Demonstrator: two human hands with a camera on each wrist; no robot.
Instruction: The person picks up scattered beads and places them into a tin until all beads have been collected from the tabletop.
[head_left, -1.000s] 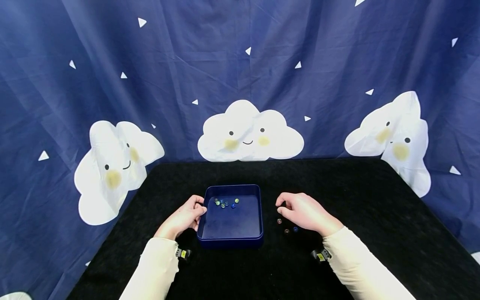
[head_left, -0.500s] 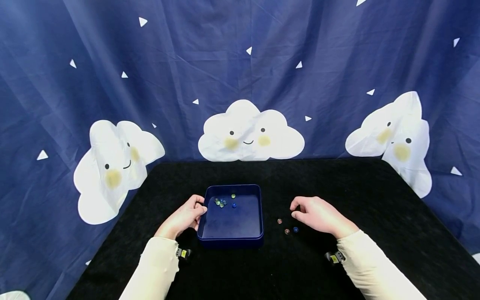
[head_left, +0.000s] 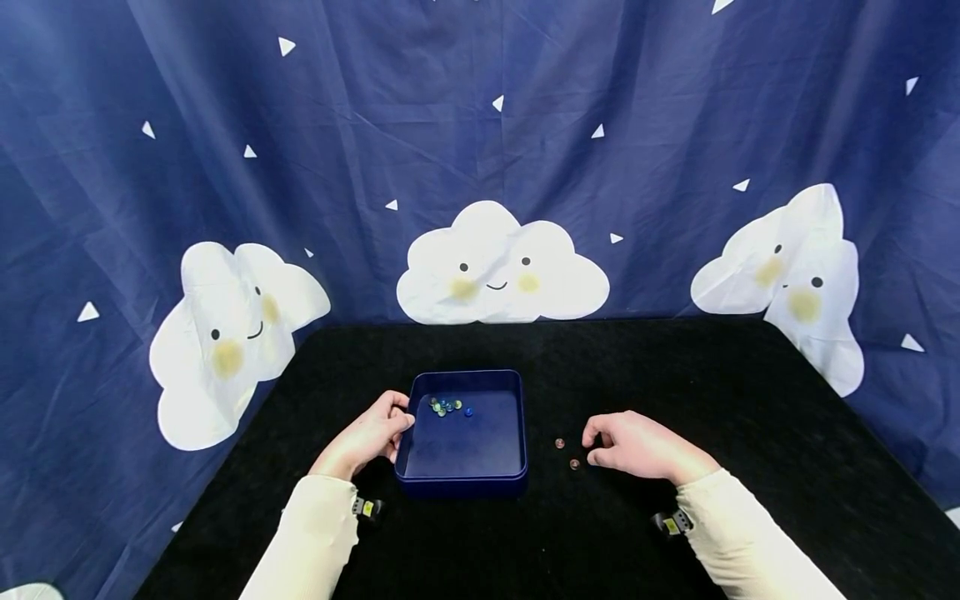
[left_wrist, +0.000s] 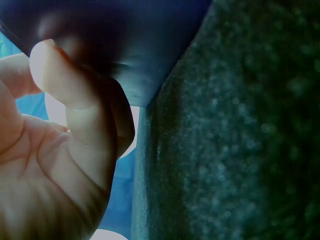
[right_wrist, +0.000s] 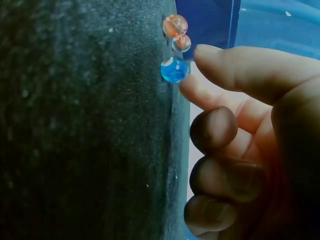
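**Your left hand [head_left: 367,435] holds the blue tray [head_left: 468,454], and your right hand [head_left: 645,447] is at a blue marble [right_wrist: 174,70]**

Largest in front of you is the dark blue curtain [head_left: 480,158], which carries white triangles and smiling white clouds [head_left: 498,267]. Below it spreads the table [head_left: 712,392], covered with black cloth. Your two cream sleeves [head_left: 303,533] come in from the lower edge, one on each side.

The square tray stands on the cloth between your hands, nearer to the left one. Your left hand grips its left wall, with the thumb at the rim and other fingers on the outer side.

Your right hand is to the right of the tray, low over the cloth. Its thumb and forefinger are a little apart, in a narrow gap, while the other fingers are bent. In the right wrist view the blue marble lies just beside these two fingertips; I cannot tell if the forefinger touches it. In the head view this marble is hidden.

The smallest things are the other marbles. Two orange marbles [head_left: 574,464] lie on the cloth between the tray and your right hand. Inside the tray, green and blue marbles [head_left: 439,409] are gathered near the left wall, toward the far side, and one blue marble sits slightly apart, to their right.
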